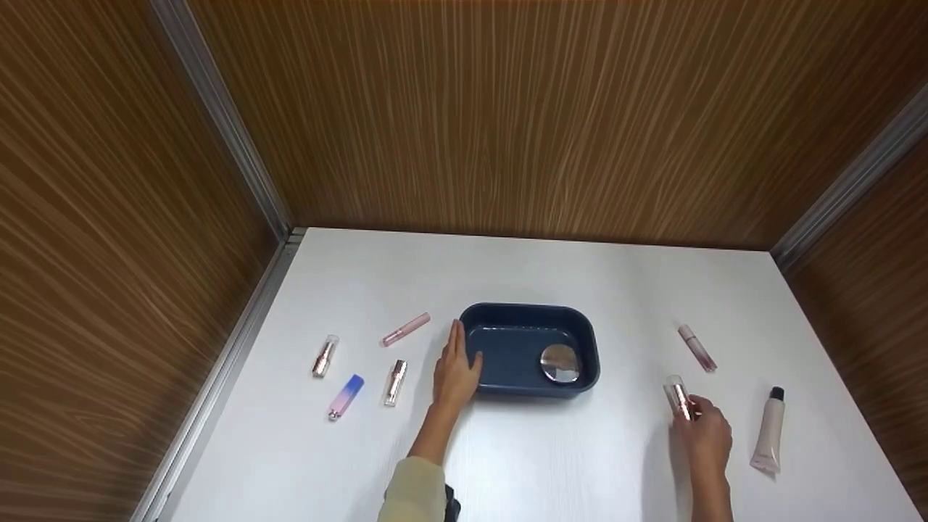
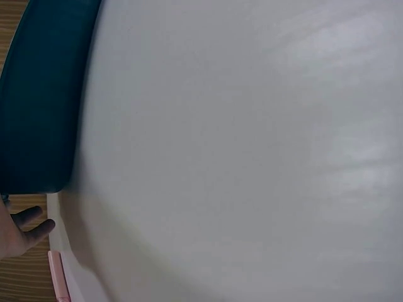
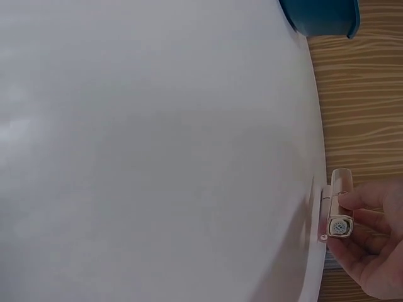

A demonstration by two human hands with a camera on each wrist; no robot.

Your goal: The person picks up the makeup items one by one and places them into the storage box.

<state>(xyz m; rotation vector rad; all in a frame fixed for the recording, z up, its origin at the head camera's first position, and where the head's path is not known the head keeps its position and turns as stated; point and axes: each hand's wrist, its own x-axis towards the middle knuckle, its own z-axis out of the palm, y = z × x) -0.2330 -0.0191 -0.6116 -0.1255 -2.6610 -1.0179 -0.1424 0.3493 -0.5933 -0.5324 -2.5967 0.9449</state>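
My right hand (image 1: 703, 431) pinches a lipstick tube with a clear cap (image 1: 678, 399) between thumb and fingers, above the table's right side. In the right wrist view the lipstick (image 3: 340, 201) shows a patterned square end toward the camera. A pink lip gloss tube (image 1: 697, 348) lies on the table just beyond this hand. My left hand (image 1: 457, 373) rests against the left wall of a dark blue tray (image 1: 522, 394), its fingers straight along the rim. Inside the tray, at the right, lies a round shiny compact (image 1: 560, 363).
Left of the tray lie a slim pink tube (image 1: 405, 330), two lipsticks (image 1: 395, 383) with clear parts, and a blue-pink tube (image 1: 346, 397). A squeeze tube with a black cap (image 1: 770, 431) lies at far right. Wood-grain panels (image 1: 507, 130) enclose the white table (image 1: 551, 464).
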